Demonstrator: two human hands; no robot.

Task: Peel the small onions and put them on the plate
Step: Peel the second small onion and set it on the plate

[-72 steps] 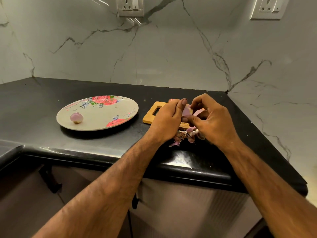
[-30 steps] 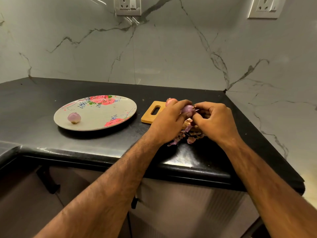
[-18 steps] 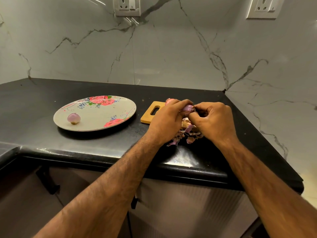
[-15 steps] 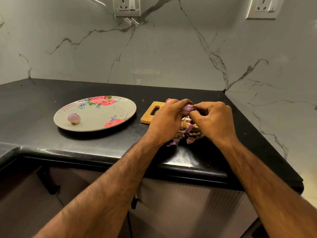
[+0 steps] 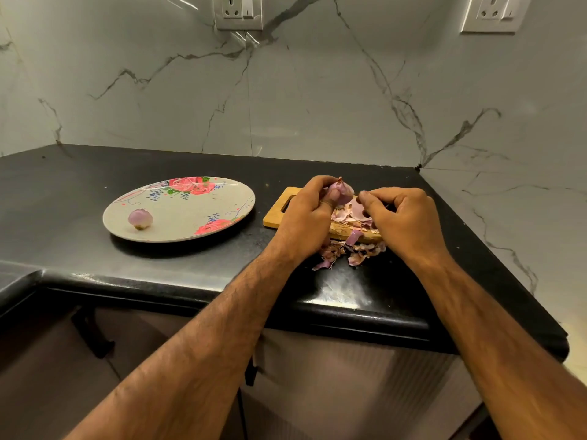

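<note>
Onion (image 5: 342,191), glossy purple bulb, sits in left hand (image 5: 306,217).

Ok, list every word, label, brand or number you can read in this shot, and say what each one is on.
No readable text anywhere in this view.
Plate: painted roses and sprigs only, no lettering.
Wall socket and second socket: no marking legible.
Cutting board: plain wood, nothing printed.
Onion: no sticker.

A home kitchen: black stone counter (image 5: 95,192), marble backsplash (image 5: 317,100), wall sockets (image 5: 239,11).
</note>
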